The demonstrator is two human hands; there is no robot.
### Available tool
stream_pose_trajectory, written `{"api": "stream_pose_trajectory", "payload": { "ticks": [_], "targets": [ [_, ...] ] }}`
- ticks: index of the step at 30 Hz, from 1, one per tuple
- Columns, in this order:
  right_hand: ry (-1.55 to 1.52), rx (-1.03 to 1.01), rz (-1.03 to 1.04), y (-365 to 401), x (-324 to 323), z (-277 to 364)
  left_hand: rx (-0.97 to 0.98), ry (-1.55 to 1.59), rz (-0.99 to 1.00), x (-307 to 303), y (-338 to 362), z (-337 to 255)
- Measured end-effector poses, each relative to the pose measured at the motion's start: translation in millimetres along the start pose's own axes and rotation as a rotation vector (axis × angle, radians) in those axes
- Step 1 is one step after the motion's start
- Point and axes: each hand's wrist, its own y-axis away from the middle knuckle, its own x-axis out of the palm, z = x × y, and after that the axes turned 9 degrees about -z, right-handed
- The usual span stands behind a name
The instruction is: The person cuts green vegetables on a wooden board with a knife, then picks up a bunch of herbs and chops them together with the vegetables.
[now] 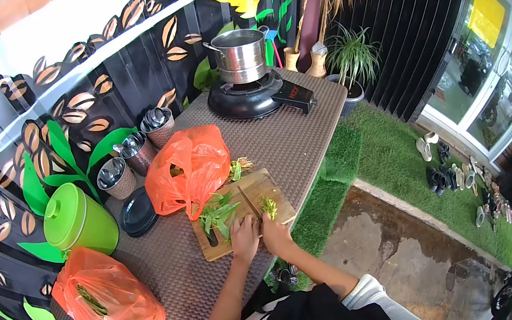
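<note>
Right hand (275, 232) is clamping the knife (250, 203); left hand (244, 232) is gripping the greens (218, 214) just beside the blade; one slip is probably nicking those fingers

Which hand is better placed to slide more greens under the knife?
Left, likely: the left hand rests on the uncut greens beside the knife, while the right hand holds it.

Bunch of leafy green stems (216, 214): loose, lying flat across the wooden cutting board (216, 247), near ends under the left hand (244, 232). Small chopped heap (269, 207) just right of the knife (249, 202). Blade dark, seemingly edge-down, pointing away, between bunch and heap.
</note>
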Motion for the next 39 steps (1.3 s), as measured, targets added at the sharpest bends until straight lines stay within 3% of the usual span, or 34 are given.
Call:
{"api": "stream_pose_trajectory", "payload": {
  "ticks": [4,9,13,18,22,24,27,34,37,39],
  "targets": [
    [-0.011,-0.028,0.008,-6.7,-5.8,-5.9,0.074,-0.045,-0.072,1.9,3.6,-1.1],
    [-0.001,0.013,-0.001,14.6,-1.1,3.4,-0.118,0.106,-0.077,-1.2,-2.0,2.8],
    [-0.027,0.021,-0.021,12.0,6.0,4.3,-0.163,0.089,-0.038,-4.9,-13.0,5.1],
    [0.056,-0.069,0.025,-3.6,-2.3,-1.8,-0.496,0.51,-0.015,-5.4,-22.1,13.2],
    [0.072,-0.126,-0.028,5.6,14.0,-4.6,-0.389,0.417,0.041,-8.1,-17.4,14.3],
    [0.018,-0.087,-0.059,18.6,15.5,0.9,-0.119,0.087,-0.036,-11.2,-11.8,11.0],
    [-0.01,-0.051,-0.06,15.0,9.7,4.9,0.011,0.012,-0.09,-8.7,-3.5,4.8],
    [-0.057,-0.125,0.054,-3.1,-11.8,-5.6,-0.151,0.052,-0.09,-5.3,2.9,4.7],
    [-0.046,-0.056,0.024,13.7,-0.7,2.5,-0.162,0.093,-0.043,-6.5,-0.2,4.8],
    [-0.039,-0.056,-0.009,20.3,10.4,7.8,-0.277,0.251,-0.034,-7.4,-3.1,4.7]
  ]
}}
